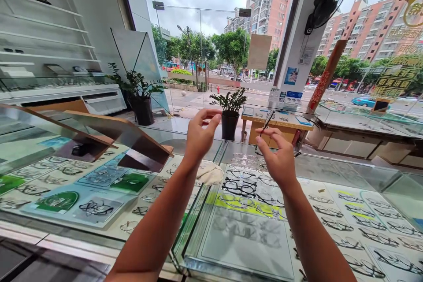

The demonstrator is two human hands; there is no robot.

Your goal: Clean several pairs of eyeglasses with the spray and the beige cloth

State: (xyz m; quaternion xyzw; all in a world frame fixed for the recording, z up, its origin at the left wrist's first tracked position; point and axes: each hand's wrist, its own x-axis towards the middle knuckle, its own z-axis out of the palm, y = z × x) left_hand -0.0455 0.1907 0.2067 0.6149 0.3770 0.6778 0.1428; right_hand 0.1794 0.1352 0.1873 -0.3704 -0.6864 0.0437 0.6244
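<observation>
My right hand is raised above the glass counter, its thumb and fingers pinching a pair of eyeglasses. The frame is dark and thin, tilted on edge, and the hand partly covers it. To its left, my left hand hovers at about the same height with loosely curled fingers and no object visible in it. The two hands are apart. Below the left hand, a crumpled beige cloth lies on the glass counter. Rows of eyeglass frames are laid out under the glass beneath my hands.
Two tilted wood-edged mirrors stand on the counter at left. Beyond it are a potted plant, a larger plant, and a wooden table with more glasses. A black fan hangs on the pillar.
</observation>
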